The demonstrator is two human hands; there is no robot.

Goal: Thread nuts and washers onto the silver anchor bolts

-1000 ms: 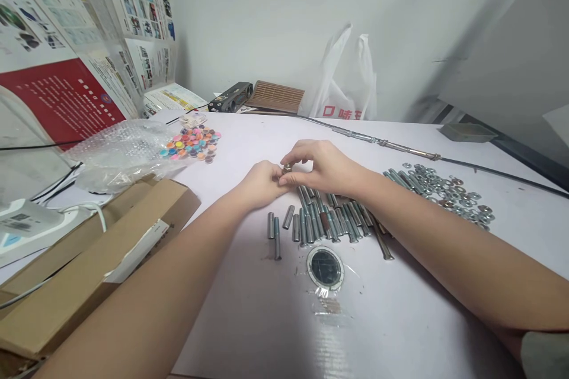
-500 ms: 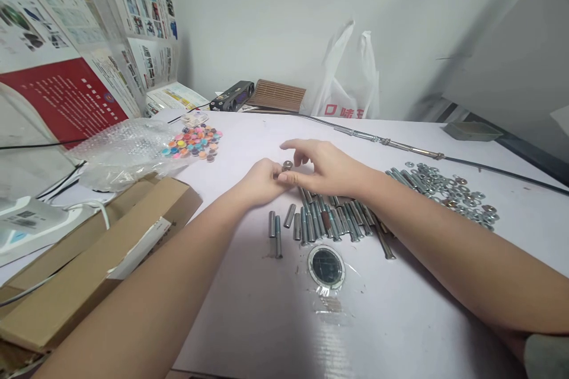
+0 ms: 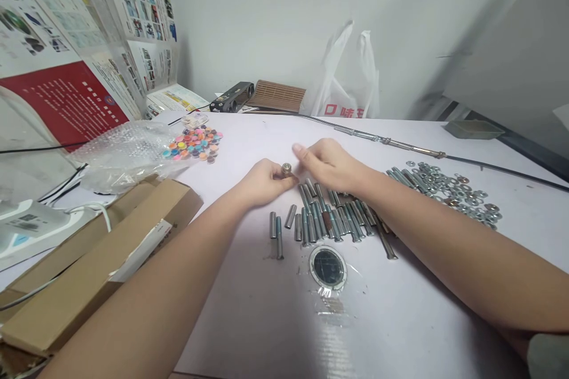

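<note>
My left hand (image 3: 265, 182) is closed around a metal bolt (image 3: 287, 168). The bolt's round, nut-like end points up between thumb and fingers, and its lower part is hidden in the grip. Just right of it, apart from the bolt, my right hand (image 3: 334, 163) has its thumb stretched out and its fingers loosely bent, partly hidden. I see nothing in it. Below the hands lie several metal bolts and sleeves (image 3: 313, 222) in a row. A pile of washers and nuts (image 3: 462, 192) rests right of my right forearm.
A round dark disc (image 3: 328, 267) is taped to the white table. Colourful small discs (image 3: 195, 143) lie by bubble wrap (image 3: 124, 151) at left, with a cardboard box (image 3: 146, 237) nearer. A thin rod (image 3: 391, 142) crosses the back, before a white plastic bag (image 3: 349, 83).
My right hand has drawn back from the bolt's end, its thumb lifting up and right and its fingers curling. My left hand stays in place with the bolt, whose end now shows more.
</note>
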